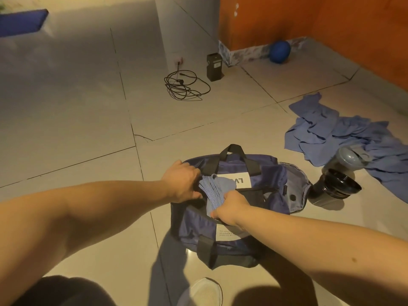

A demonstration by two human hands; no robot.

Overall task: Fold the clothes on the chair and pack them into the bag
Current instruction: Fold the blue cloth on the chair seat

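Nearest: toe of a pale shoe [203, 291] on the floor tiles, just short of the bag.

Navy bag [194, 228] stands on the floor, mouth open, black handles splayed either side.

Right hand [229, 208]: at the near rim, fingers curled round the near end of a folded blue garment [212, 188]. Firm grip, not open.

Left hand [181, 184]: at the left rim, fingers curled down against the garment's far end; appears to hold the cloth, though the rim may be caught in the same grip.

Garment position: half inside the bag mouth, upper folds above the rim. Judged step: seating it in the bag.

Right of bag: black cup [333, 191] and a grey bottle [344, 160], both lying close together.

Beyond them: loose blue clothes [342, 138], crumpled and unfolded on the tiles, well apart from the bag.

Progress estimate: one piece folded and going in; the heap is left to fold and pack. No chair in view, so what remains there cannot be told.

Far: coiled cable [183, 85], black box [214, 66], blue ball [280, 51] by the orange wall
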